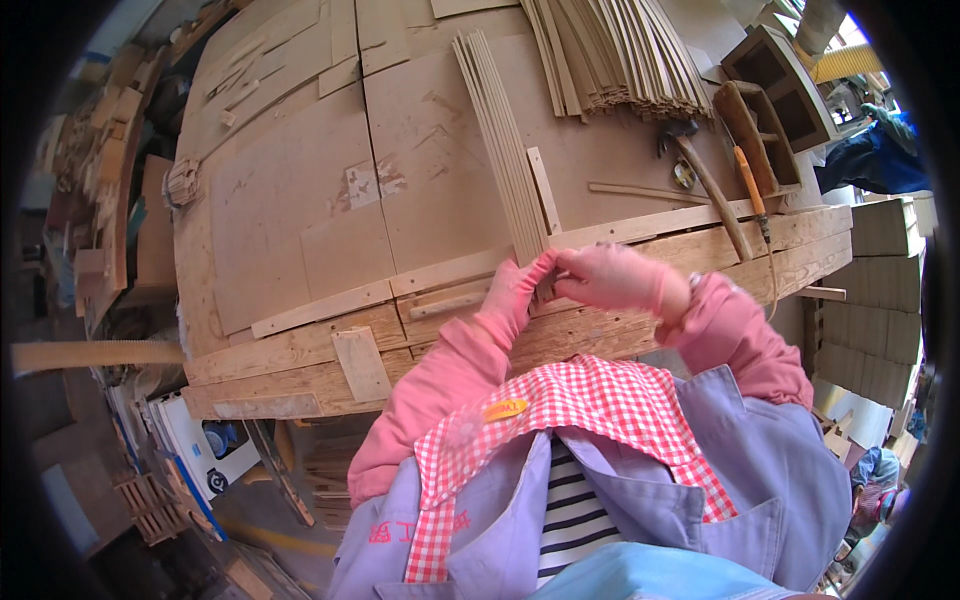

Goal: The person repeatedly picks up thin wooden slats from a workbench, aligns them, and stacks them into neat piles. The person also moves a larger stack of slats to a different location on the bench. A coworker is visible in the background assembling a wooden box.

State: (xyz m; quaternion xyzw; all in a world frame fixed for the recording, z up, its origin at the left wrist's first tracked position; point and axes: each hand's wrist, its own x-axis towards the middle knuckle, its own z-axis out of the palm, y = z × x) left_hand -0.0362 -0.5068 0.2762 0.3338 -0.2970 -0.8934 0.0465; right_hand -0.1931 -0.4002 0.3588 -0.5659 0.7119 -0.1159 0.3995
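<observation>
Narrow bundle of wood strips [500, 145] on tabletop [265, 260], near end at front edge; left hand [515, 288] at that end, fingers bent; right hand [608, 276] close beside, fingers curled; cannot tell what either grips; short strip [543, 190] along bundle's right side; hammer [712, 192], orange-handled tool [749, 178] farther right

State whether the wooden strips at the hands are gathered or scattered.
Gathered: the strips lie closely side by side in one narrow row.

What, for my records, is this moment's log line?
left hand, right hand: at near end of long pale wooden strips; surface: brown wooden bench; wooden-handled hammer: right of strips
</observation>
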